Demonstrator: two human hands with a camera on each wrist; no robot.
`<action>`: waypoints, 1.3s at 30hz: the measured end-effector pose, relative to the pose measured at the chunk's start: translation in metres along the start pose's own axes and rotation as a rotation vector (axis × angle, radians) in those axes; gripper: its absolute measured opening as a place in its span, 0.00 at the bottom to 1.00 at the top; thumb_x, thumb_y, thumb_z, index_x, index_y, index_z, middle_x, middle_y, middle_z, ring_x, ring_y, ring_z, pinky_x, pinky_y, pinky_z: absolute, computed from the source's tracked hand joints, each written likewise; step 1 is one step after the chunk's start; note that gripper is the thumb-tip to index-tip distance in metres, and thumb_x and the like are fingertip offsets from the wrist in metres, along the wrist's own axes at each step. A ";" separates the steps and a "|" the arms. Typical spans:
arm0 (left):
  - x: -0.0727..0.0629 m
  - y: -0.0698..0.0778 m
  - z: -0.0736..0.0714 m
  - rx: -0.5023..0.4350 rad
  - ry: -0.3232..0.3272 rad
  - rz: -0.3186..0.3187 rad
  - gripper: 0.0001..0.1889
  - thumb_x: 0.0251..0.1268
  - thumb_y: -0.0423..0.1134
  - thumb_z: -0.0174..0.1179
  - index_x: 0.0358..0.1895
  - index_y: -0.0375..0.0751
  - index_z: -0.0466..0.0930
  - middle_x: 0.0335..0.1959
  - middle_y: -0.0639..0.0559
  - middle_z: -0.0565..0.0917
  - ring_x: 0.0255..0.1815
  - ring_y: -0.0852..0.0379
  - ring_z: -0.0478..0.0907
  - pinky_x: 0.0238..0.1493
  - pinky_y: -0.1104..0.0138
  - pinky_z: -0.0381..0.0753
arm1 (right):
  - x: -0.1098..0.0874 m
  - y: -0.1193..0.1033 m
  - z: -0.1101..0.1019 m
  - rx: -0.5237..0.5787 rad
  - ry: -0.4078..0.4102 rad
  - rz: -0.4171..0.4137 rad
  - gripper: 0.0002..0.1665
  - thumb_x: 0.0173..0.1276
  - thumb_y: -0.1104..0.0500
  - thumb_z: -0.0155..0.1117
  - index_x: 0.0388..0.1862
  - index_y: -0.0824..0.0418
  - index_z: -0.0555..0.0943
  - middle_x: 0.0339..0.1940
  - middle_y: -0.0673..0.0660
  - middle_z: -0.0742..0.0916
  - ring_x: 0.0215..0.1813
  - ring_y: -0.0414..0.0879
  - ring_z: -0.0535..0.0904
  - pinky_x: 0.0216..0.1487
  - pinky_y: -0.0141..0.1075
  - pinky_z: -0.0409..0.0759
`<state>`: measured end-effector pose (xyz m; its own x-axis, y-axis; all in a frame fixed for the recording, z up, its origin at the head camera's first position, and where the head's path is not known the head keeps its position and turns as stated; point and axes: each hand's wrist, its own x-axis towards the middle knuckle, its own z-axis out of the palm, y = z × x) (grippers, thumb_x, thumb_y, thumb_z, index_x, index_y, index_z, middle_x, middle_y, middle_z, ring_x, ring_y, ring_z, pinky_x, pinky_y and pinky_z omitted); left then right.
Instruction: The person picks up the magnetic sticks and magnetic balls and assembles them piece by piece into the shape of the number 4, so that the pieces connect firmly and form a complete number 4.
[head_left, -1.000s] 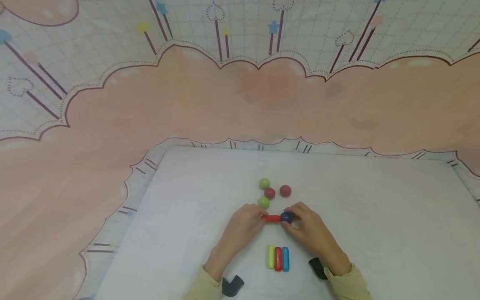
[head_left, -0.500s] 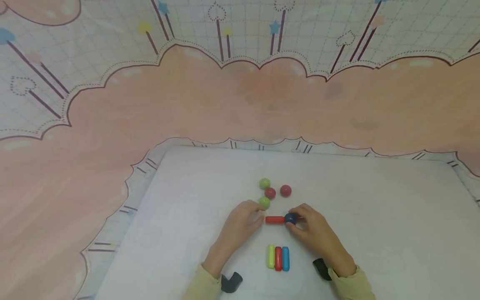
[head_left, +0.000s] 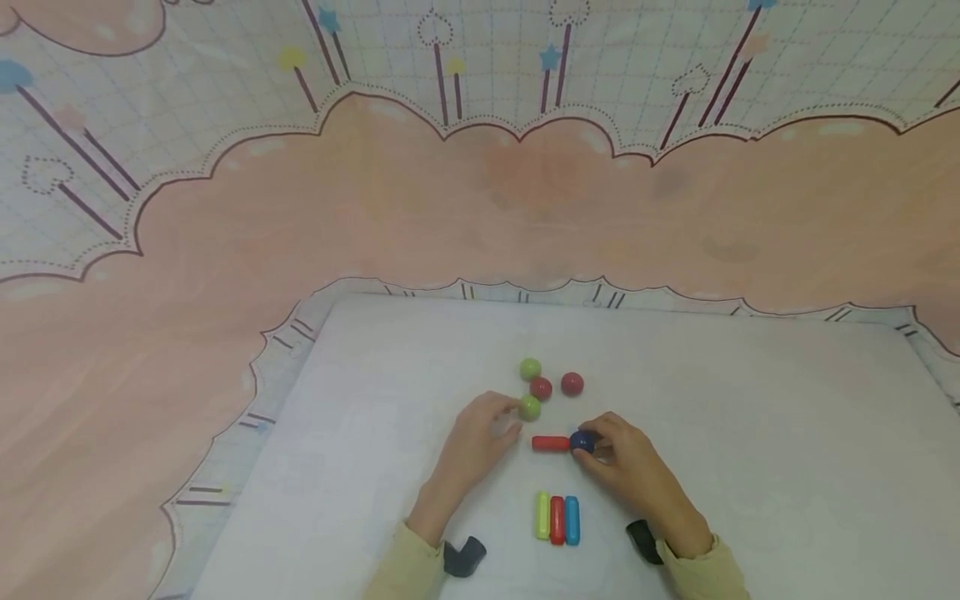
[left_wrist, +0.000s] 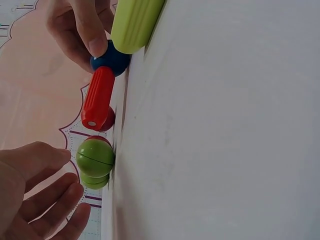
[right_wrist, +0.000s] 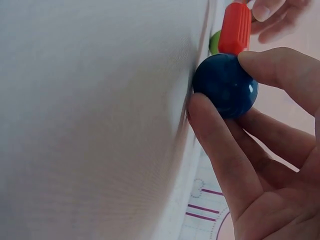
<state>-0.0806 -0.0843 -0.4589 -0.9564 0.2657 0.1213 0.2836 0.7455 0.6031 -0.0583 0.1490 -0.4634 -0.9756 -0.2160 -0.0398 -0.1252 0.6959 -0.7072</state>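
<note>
My right hand (head_left: 626,458) pinches a dark blue ball (right_wrist: 226,86) between thumb and fingers. One end of a red ribbed stick (head_left: 551,443) meets that ball; a small silvery dot shows at its free end in the left wrist view. Beside a green ball (head_left: 529,407) is my left hand (head_left: 472,442), its fingers spread and loosely bent around nothing. In the left wrist view its fingertips (left_wrist: 62,156) come close to the green ball without gripping it. Behind lie a second green ball (head_left: 530,368) and two red balls (head_left: 541,388).
Nearer the body, a yellow-green stick (head_left: 542,515), a red stick (head_left: 557,520) and a blue stick (head_left: 572,520) lie side by side on the white tabletop (head_left: 750,433). Black wrist devices (head_left: 464,557) show by both sleeves. A patterned cloth (head_left: 450,208) spreads beyond the tabletop.
My left hand lets go of the red stick's end and moves away toward the nearer green ball. The right hand shifts slightly right with the blue ball, and the red stick follows.
</note>
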 end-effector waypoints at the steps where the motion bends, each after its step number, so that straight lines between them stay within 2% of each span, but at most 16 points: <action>1: 0.001 0.000 0.000 -0.002 -0.004 -0.005 0.18 0.64 0.38 0.67 0.57 0.48 0.80 0.51 0.55 0.84 0.54 0.58 0.79 0.58 0.63 0.80 | 0.000 0.000 0.000 -0.002 0.001 -0.001 0.15 0.61 0.60 0.74 0.46 0.60 0.84 0.41 0.50 0.84 0.43 0.40 0.84 0.48 0.37 0.86; 11: 0.008 0.000 0.002 -0.015 -0.028 -0.029 0.18 0.64 0.39 0.66 0.57 0.48 0.80 0.51 0.54 0.83 0.54 0.58 0.79 0.57 0.62 0.80 | -0.002 0.000 -0.002 0.010 -0.005 0.007 0.14 0.61 0.60 0.74 0.46 0.60 0.84 0.42 0.51 0.84 0.43 0.41 0.85 0.49 0.38 0.85; 17: 0.013 -0.002 -0.001 -0.027 -0.035 -0.054 0.18 0.65 0.40 0.66 0.57 0.49 0.80 0.51 0.54 0.83 0.52 0.57 0.80 0.53 0.62 0.82 | -0.001 -0.001 -0.003 -0.006 -0.007 0.026 0.14 0.62 0.60 0.73 0.46 0.60 0.84 0.41 0.51 0.84 0.43 0.41 0.84 0.48 0.39 0.85; 28: 0.021 -0.006 -0.001 -0.062 -0.068 -0.045 0.18 0.65 0.43 0.65 0.58 0.49 0.79 0.52 0.55 0.83 0.53 0.58 0.79 0.55 0.62 0.81 | 0.000 0.001 -0.002 0.020 -0.008 0.022 0.14 0.62 0.60 0.73 0.46 0.61 0.84 0.42 0.50 0.84 0.43 0.41 0.84 0.48 0.38 0.85; 33: 0.027 -0.005 0.001 -0.048 -0.094 -0.057 0.19 0.65 0.46 0.66 0.58 0.51 0.79 0.53 0.56 0.82 0.54 0.59 0.79 0.56 0.63 0.81 | 0.000 0.001 -0.001 0.031 -0.005 0.018 0.14 0.62 0.61 0.73 0.46 0.60 0.84 0.42 0.50 0.84 0.43 0.41 0.85 0.48 0.37 0.85; 39: 0.031 -0.004 0.004 -0.042 -0.096 -0.057 0.19 0.63 0.48 0.67 0.56 0.51 0.80 0.52 0.56 0.83 0.52 0.57 0.80 0.55 0.62 0.81 | 0.000 -0.001 0.000 0.024 -0.003 0.035 0.14 0.62 0.61 0.73 0.46 0.61 0.84 0.41 0.51 0.84 0.43 0.42 0.85 0.47 0.37 0.86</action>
<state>-0.1114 -0.0767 -0.4605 -0.9592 0.2825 0.0114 0.2241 0.7351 0.6398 -0.0582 0.1488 -0.4626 -0.9788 -0.1936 -0.0668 -0.0865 0.6864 -0.7221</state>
